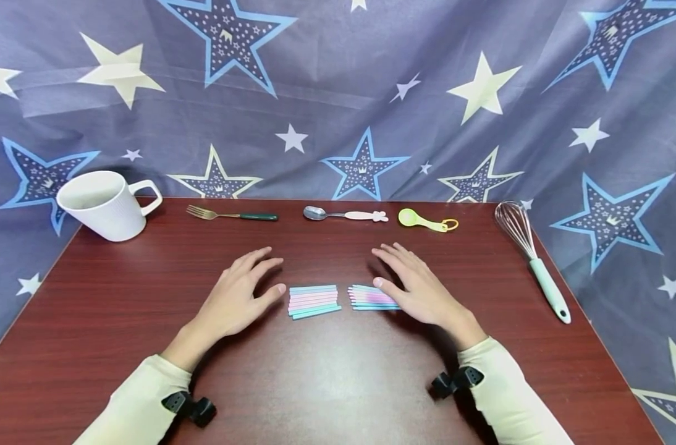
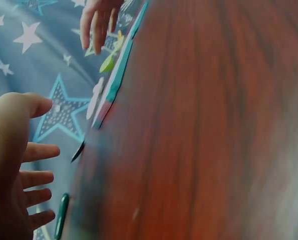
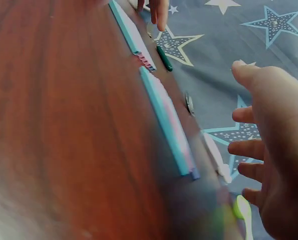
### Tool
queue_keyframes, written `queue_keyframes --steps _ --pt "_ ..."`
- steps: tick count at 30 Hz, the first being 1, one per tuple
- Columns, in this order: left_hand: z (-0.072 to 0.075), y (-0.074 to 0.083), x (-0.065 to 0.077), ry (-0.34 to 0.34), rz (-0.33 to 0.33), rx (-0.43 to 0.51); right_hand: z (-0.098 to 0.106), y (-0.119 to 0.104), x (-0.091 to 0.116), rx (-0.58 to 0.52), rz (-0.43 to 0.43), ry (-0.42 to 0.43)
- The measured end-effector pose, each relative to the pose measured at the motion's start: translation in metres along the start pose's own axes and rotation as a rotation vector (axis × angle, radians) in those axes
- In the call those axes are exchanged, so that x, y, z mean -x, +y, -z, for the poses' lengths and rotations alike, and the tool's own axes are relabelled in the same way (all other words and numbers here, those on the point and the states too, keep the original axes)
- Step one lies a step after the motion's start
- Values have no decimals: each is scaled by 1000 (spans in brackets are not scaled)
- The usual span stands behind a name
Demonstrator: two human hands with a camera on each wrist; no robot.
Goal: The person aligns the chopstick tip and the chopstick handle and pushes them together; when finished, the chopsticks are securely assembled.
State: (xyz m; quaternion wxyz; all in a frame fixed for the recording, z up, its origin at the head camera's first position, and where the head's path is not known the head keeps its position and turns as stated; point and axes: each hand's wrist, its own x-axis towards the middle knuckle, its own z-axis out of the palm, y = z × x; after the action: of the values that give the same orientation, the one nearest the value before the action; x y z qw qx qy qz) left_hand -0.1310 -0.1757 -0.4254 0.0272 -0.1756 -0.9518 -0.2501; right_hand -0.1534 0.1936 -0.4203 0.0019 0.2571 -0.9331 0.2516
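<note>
Two side-by-side rows of thin blue, pink and teal sticks lie mid-table: a left row (image 1: 314,301) and a right row (image 1: 368,298). My left hand (image 1: 239,296) is just left of the left row, fingers spread and nothing held, its thumb tip close to the sticks' ends. My right hand (image 1: 418,287), also holding nothing, hovers at the right row and covers its right end in the head view. In the right wrist view the right hand (image 3: 276,145) shows extended fingers; the left wrist view shows the left hand (image 2: 18,165) likewise.
Along the back edge lie a green-handled fork (image 1: 254,217), a spoon (image 1: 360,216) with a white handle, and a yellow-green measuring spoon (image 1: 427,222). A white mug (image 1: 107,207) stands at the back left. A whisk (image 1: 549,290) lies along the right edge. A star-patterned cloth (image 1: 338,93) hangs behind.
</note>
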Motion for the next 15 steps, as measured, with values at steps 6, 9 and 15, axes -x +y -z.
queue_keyframes --steps 6,9,15 --pt "-17 9 -5 14 -3 140 -10 -1 -1 -87 -10 -8" --pt "-25 14 -7 34 -10 194 -17 -1 -3 -121 -7 22" --pt "-40 16 -11 60 -31 230 -29 2 -4 -131 19 123"
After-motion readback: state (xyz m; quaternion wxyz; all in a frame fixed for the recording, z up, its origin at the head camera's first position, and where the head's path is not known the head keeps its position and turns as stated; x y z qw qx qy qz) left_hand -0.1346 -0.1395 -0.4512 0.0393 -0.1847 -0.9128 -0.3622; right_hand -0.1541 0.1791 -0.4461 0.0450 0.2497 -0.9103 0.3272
